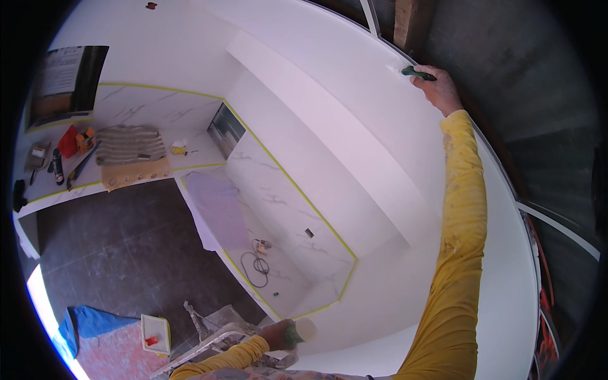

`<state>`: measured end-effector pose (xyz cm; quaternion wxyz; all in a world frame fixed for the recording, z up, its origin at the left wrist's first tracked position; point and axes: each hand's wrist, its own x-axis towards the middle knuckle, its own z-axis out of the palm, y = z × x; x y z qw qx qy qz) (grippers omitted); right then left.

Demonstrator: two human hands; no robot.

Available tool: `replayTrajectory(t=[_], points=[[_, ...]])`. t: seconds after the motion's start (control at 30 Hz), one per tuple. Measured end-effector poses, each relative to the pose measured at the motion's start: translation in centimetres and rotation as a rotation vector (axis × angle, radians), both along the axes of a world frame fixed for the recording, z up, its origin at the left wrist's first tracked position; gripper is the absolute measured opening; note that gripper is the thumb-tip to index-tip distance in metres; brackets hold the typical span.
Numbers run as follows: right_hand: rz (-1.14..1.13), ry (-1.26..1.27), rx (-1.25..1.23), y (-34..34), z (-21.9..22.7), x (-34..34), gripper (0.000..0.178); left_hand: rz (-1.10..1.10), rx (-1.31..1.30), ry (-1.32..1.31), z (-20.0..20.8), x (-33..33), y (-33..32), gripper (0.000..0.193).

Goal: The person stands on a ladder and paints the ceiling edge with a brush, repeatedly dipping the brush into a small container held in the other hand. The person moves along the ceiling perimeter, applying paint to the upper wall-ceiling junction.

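Up at the top edge of the white wall [405,145], my right hand [440,94] is closed around the green handle of a paintbrush [422,74]. The brush head meets the wall where a small wet-looking patch shows, and its bristles are hard to make out. Low in the view, my left hand [275,335] grips a green cup [296,334] with a pale, whitish opening turned toward me. A paint-spattered stepladder [209,342] stands just beside and below that hand. Both my arms wear stained yellow sleeves.
Yellow-green tape [294,177] edges the marble-look panels. On the left counter lie a striped cloth [130,144], a red bag [68,142] and tools. A corded tool [261,246] rests on the right counter near a lilac sheet [215,209]. A white bucket [166,324] stands below.
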<state>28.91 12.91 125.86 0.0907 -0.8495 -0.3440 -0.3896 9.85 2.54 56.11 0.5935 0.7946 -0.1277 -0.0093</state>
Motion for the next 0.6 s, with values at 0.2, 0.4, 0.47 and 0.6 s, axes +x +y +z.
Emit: replayTrajectory(t=[0.2, 0.4, 0.47, 0.6], points=[[-0.090, 0.016, 0.000, -2.6, -0.2, -3.3, 0.038, 0.014, -0.006, 0.021, -0.2, 0.0, -0.3, 0.088], [-0.094, -0.103, -0.050, -6.0, 0.0, -9.9, 0.027, 0.025, 0.023, 0.039, 0.3, -0.1, -0.2, 0.084], [0.068, -0.095, 0.028, -6.2, -0.6, -10.8, 0.022, 0.018, 0.006, 0.046, 0.7, -0.1, -0.1, 0.080], [0.427, -0.010, 0.034, -3.6, -2.2, -8.6, 0.017, 0.010, 0.034, 0.042, 0.8, -0.3, 0.2, 0.077]])
